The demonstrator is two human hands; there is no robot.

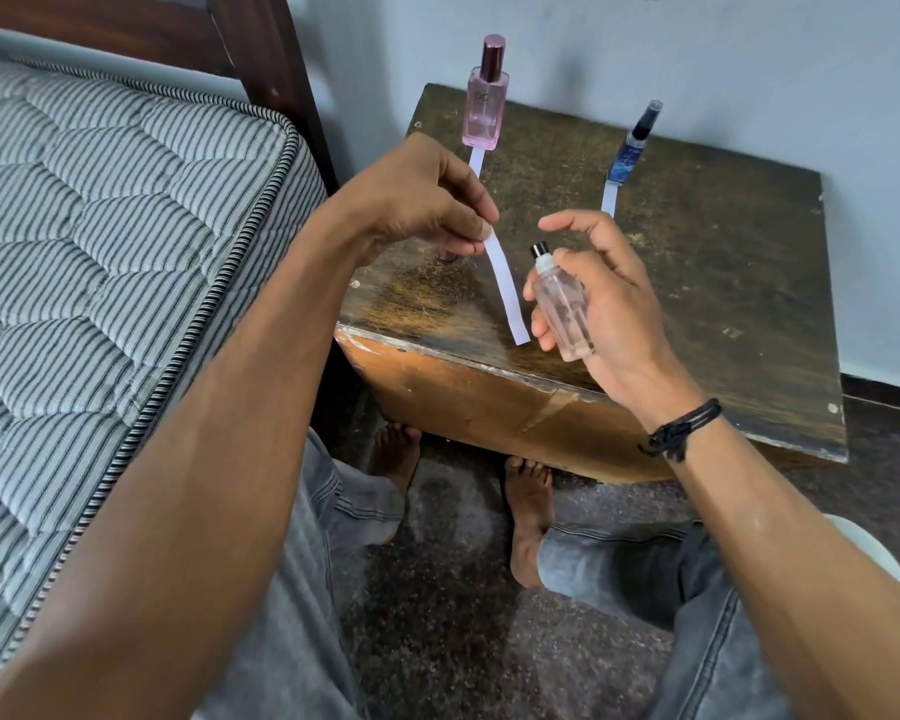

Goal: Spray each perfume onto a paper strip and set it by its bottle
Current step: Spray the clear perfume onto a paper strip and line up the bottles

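Note:
My left hand pinches the top end of a white paper strip, which hangs down over the front of the wooden table. Close to the strip's right, my right hand grips a small clear perfume bottle with a black and white spray head, index finger raised above it. A pink perfume bottle stands at the table's back left with a strip in front of it. At the back right leans a blue perfume bottle, also with a strip by it.
A small dark cap sits on the table partly behind my left hand. A striped mattress lies to the left, with a dark wooden bed frame behind it. The wall rises directly behind the table. My knees and bare feet are below the table's front edge.

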